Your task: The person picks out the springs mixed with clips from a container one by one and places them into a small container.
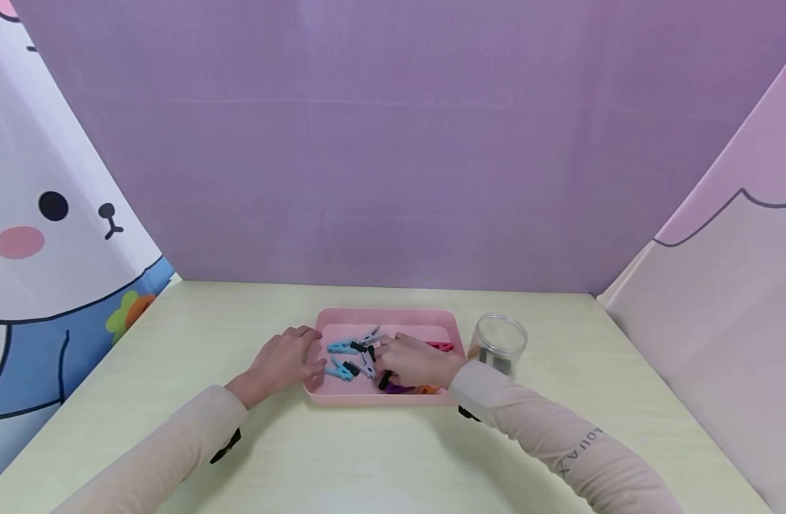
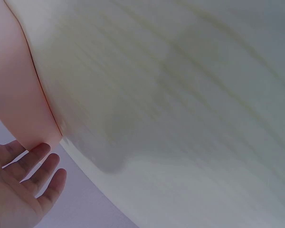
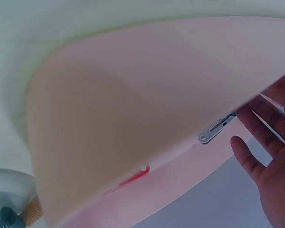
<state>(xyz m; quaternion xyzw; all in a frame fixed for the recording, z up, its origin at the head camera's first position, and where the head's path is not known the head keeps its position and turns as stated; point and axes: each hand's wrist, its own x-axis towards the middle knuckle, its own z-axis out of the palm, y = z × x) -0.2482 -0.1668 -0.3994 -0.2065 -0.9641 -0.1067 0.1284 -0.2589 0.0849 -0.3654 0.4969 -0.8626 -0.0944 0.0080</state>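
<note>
A pink tray (image 1: 393,400) on the table holds several plastic clips. Among them are light blue clips (image 1: 343,347) with black tips, a grey clip (image 1: 367,367), a purple clip (image 1: 399,390), an orange clip (image 1: 427,390) and a red clip (image 1: 440,346). My left hand (image 1: 285,360) rests at the tray's left rim, its fingertips touching the edge in the left wrist view. Over the clips reaches my right hand (image 1: 415,359), fingers spread loosely; one grey clip (image 3: 213,132) lies by its fingertips. The tray wall hides its thumb in the right wrist view.
A clear round jar (image 1: 500,334) stands just right of the tray, with dark and tan things inside. Behind the table rises a purple backdrop (image 1: 393,178). Printed cloth panels (image 1: 65,235) border the sides.
</note>
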